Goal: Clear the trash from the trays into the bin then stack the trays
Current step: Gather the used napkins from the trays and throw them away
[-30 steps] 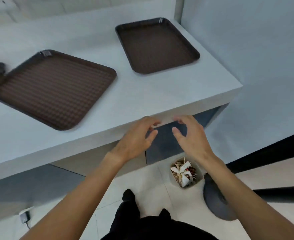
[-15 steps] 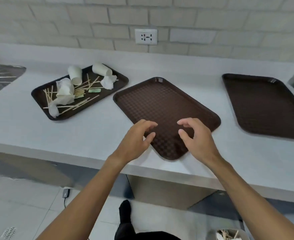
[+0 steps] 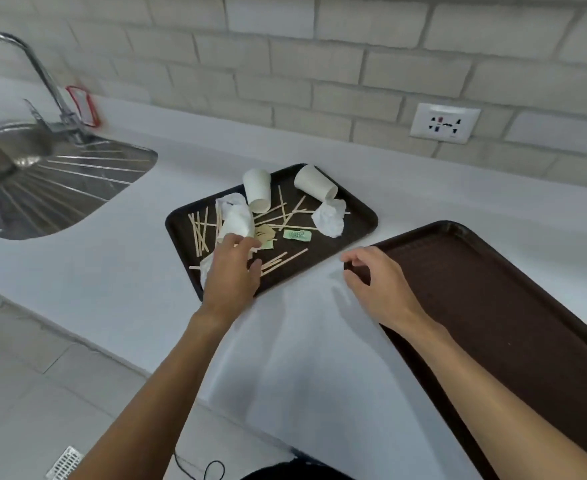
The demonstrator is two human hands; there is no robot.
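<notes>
A dark brown tray [image 3: 358, 212] lies on the white counter, littered with two paper cups on their sides [image 3: 258, 190] [image 3: 314, 187], a crushed cup [image 3: 236, 223], a crumpled napkin [image 3: 330, 220], several wooden stirrers [image 3: 200, 233] and a green packet [image 3: 297, 234]. My left hand [image 3: 233, 271] reaches over the tray's near-left corner, fingertips at the crushed cup, holding nothing. To the right lies an empty brown tray [image 3: 492, 306]. My right hand [image 3: 378, 285] hovers at its left corner with fingers loosely curled and empty. The bin is out of view.
A steel sink [image 3: 42, 181] with a tall faucet [image 3: 42, 81] is set into the counter at the left. A wall socket [image 3: 444, 123] sits on the brick wall behind. The counter's front edge runs diagonally below my arms, with tiled floor beneath.
My view has swung left from the bin and empty trays to the littered tray. My left hand has moved onto its near corner; my right hand has shifted to the empty tray's left corner.
</notes>
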